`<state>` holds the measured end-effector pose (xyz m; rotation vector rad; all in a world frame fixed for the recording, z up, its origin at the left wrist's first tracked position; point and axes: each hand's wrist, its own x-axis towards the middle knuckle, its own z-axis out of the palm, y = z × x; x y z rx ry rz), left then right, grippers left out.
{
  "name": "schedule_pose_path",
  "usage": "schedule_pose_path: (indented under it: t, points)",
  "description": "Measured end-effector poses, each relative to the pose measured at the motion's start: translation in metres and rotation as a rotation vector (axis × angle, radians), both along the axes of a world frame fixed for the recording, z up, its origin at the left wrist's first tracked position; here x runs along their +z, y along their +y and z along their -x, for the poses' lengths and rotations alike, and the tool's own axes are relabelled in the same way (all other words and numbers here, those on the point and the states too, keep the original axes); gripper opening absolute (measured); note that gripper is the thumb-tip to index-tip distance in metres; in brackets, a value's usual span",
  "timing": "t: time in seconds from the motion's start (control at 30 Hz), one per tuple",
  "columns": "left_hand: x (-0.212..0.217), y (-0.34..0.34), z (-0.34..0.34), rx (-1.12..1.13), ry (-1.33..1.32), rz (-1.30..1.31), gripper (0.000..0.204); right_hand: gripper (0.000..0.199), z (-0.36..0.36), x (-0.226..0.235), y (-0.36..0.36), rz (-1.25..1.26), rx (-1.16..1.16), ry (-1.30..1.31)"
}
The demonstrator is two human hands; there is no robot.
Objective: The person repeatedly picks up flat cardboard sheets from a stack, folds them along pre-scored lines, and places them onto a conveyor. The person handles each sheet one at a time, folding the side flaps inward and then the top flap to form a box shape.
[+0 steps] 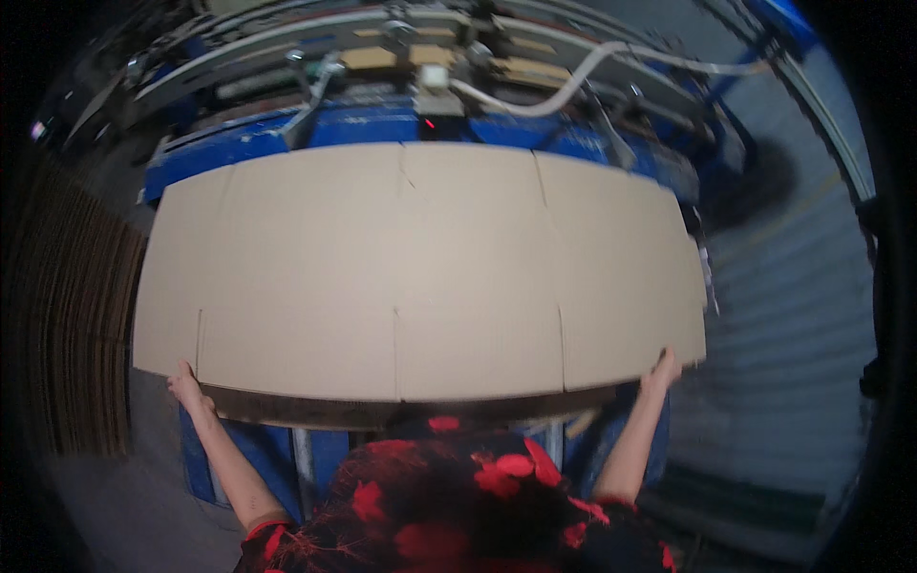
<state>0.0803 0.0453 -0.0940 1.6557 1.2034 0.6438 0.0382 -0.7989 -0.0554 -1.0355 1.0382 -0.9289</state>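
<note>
A wide, flat cardboard sheet (420,258) with slots and crease lines lies across the blue machine bed in front of me. At its near left corner, my left hand (188,387) grips the edge, thumb on top and fingers beneath. My right hand (661,371) holds the near right edge in the same way, its thumb over the board. The undersides of both hands' grips are hidden by the sheet. The sheet's far edge reaches a small white device with a red light (435,100).
Along the back runs a blue machine (353,124) with metal rails, clamps and a pale hose (573,88). A tall stack of cardboard (81,315) stands at the left. More board shows under the sheet's near edge, close to my body. Grey floor (783,277) lies to the right.
</note>
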Motion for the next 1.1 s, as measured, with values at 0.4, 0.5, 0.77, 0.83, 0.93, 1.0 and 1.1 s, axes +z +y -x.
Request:
schedule_pose_path:
  t: [0.4, 0.5, 0.77, 0.83, 0.93, 1.0, 1.1]
  points:
    - [0.031, -0.005, -0.036, -0.153, -0.273, 0.445, 0.048, 0.047, 0.023, 0.061, 0.021, -0.040, 0.147, -0.656]
    - [0.035, -0.006, -0.031, -0.127, -0.387, 0.387, 0.046, 0.049, 0.018, 0.042, 0.082, -0.492, 0.283, -0.550]
    - [0.066, 0.007, -0.017, -0.032, -0.426, 0.637, 0.042, 0.038, 0.014, 0.026, 0.135, -0.486, 0.543, -0.457]
    - [0.066, 0.014, -0.010, 0.135, -0.408, 0.524, 0.042, 0.037, 0.022, 0.034, 0.125, -0.496, 0.528, -0.402]
    - [0.061, 0.022, -0.006, 0.077, -0.637, 0.659, 0.043, 0.036, 0.034, 0.047, 0.111, -0.460, 0.537, -0.468]
    - [0.059, 0.020, -0.004, -0.118, -0.769, 0.805, 0.044, 0.034, 0.043, 0.061, 0.098, -0.211, 0.552, -0.381]
    - [0.056, -0.006, 0.006, -0.407, -0.715, 0.738, 0.044, 0.035, 0.070, 0.072, 0.082, 0.269, 0.547, 0.071]
